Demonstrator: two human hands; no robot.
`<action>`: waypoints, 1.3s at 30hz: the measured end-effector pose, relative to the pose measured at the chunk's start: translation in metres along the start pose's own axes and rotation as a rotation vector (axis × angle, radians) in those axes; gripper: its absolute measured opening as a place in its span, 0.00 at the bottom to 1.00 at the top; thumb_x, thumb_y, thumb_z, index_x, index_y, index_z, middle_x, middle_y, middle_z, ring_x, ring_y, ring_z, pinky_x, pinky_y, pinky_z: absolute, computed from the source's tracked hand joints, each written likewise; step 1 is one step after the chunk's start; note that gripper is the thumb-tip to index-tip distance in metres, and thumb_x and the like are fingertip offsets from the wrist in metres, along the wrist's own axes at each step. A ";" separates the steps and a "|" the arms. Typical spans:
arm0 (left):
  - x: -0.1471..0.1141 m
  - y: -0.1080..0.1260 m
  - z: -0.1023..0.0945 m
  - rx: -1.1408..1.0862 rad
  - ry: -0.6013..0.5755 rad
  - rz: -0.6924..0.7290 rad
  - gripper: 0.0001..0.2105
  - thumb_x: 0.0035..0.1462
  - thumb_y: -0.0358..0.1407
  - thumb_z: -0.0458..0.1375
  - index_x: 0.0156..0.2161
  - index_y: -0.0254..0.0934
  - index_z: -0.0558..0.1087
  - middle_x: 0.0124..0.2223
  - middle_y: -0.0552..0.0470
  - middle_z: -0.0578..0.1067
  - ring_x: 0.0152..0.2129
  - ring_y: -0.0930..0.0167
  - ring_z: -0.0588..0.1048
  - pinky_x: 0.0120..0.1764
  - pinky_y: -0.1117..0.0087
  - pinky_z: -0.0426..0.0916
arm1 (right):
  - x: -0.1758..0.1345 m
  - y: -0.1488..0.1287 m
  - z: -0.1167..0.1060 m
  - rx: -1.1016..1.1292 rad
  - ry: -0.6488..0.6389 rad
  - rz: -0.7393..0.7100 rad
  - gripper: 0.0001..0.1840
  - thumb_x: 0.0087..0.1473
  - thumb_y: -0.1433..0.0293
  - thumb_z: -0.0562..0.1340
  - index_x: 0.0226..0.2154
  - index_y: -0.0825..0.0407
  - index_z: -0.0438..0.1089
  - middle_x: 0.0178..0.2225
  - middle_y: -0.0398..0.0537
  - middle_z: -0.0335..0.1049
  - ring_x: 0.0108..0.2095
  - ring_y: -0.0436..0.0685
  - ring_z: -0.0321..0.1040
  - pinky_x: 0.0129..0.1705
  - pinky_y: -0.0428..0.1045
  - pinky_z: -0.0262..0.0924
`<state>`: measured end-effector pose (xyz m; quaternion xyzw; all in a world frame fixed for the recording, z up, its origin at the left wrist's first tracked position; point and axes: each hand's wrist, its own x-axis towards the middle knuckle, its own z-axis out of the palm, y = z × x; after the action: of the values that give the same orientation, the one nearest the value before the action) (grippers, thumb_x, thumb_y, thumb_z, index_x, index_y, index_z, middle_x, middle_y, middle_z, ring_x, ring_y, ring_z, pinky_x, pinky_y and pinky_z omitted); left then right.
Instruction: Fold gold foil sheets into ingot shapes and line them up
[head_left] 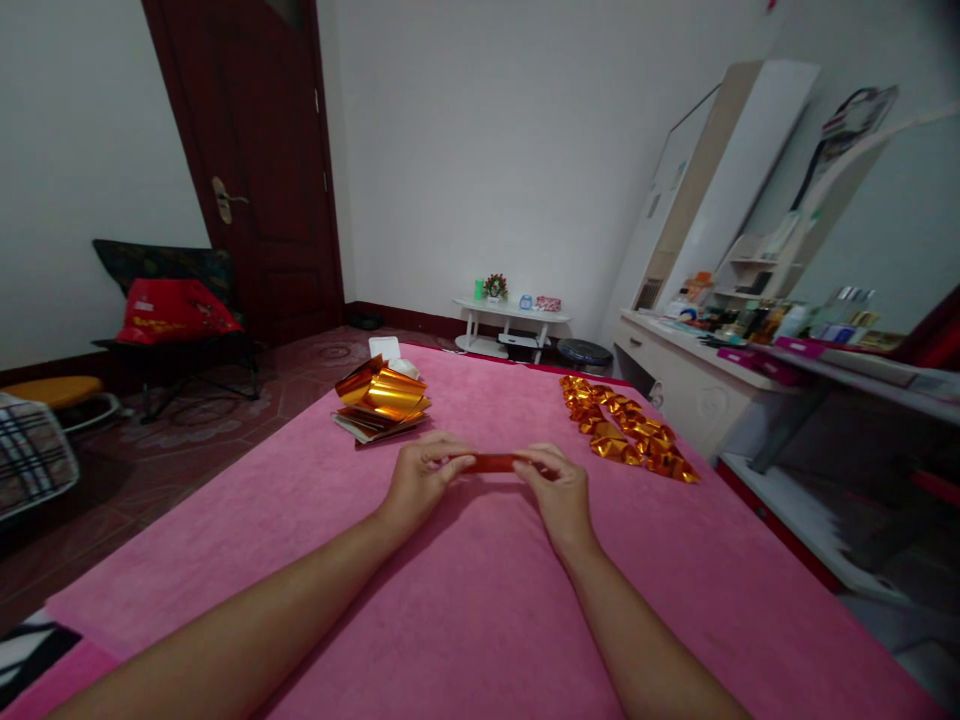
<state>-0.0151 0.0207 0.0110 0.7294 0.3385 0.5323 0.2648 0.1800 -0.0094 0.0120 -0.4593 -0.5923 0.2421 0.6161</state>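
Observation:
Between my two hands, just above the pink cloth (pixel 480 580), a narrow orange-brown strip of folded foil paper (pixel 493 463) is stretched level. My left hand (pixel 429 474) pinches its left end between thumb and fingers. The right end is pinched the same way by my right hand (pixel 553 490). Ahead and to the left lies a stack of shiny gold foil sheets (pixel 384 392), its upper sheets curling up. Folded gold foil pieces (pixel 628 428) lie in rows on the cloth, beyond my right hand.
Behind the foil stack are a white box (pixel 384 347) and a crumpled white item (pixel 403 368). A dressing table (pixel 690 365) crowded with bottles borders the right side. A chair with a red bag (pixel 176 310) stands left, near a dark red door (pixel 262 180). A low white table (pixel 510 312) stands beyond.

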 end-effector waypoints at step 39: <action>-0.004 -0.018 0.012 0.456 -0.466 0.060 0.04 0.48 0.31 0.63 0.25 0.34 0.72 0.28 0.51 0.74 0.26 0.71 0.71 0.30 0.73 0.63 | -0.011 -0.011 0.014 -0.970 -0.378 -0.047 0.18 0.48 0.77 0.53 0.37 0.54 0.75 0.37 0.56 0.74 0.42 0.62 0.66 0.50 0.55 0.54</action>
<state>-0.0089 0.0285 -0.0088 0.8817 0.3577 0.2691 0.1492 0.1624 -0.0199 0.0146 -0.6267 -0.7475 0.0045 0.2204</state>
